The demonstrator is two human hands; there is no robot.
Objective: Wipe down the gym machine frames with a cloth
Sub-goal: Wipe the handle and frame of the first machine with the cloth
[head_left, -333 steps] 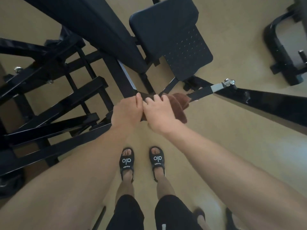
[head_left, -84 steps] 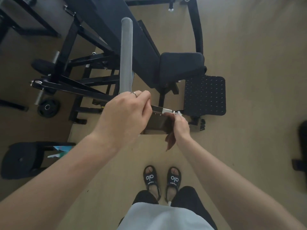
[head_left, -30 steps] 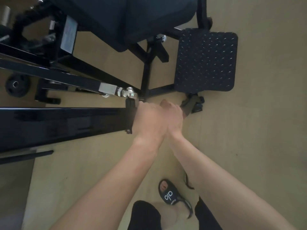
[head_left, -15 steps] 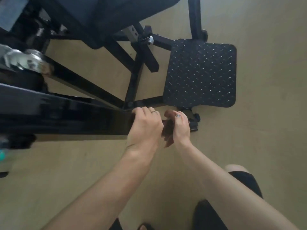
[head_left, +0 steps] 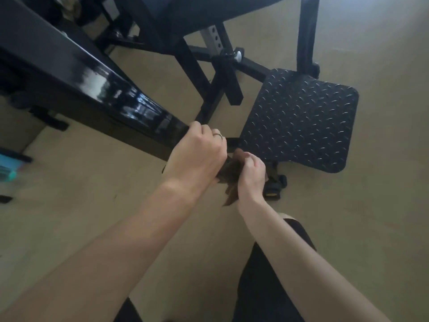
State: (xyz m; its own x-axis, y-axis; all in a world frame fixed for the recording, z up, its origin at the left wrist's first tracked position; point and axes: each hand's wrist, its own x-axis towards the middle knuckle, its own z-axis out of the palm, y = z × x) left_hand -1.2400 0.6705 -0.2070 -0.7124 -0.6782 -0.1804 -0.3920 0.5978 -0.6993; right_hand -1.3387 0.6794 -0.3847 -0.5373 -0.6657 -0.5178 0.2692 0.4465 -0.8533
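Nearest me, both forearms reach up from the bottom edge over my dark shorts (head_left: 262, 282). My left hand (head_left: 197, 156) is curled over the near end of the black beam (head_left: 97, 89), fingers wrapped round its top edge, a ring on one finger. Just right of it, my right hand (head_left: 251, 173) pinches the brown cloth (head_left: 232, 175), which is bunched against the beam's end, with a tail hanging down towards me. The beam's long axis runs diagonally, from the far left down to my hands at centre, its glossy face catching reflections. Beyond the hands, to the right, a black studded footplate (head_left: 301, 117) lies flat on the tan floor (head_left: 371, 205). Farther off stand black frame posts (head_left: 306, 33) and a silver knob (head_left: 238, 55).
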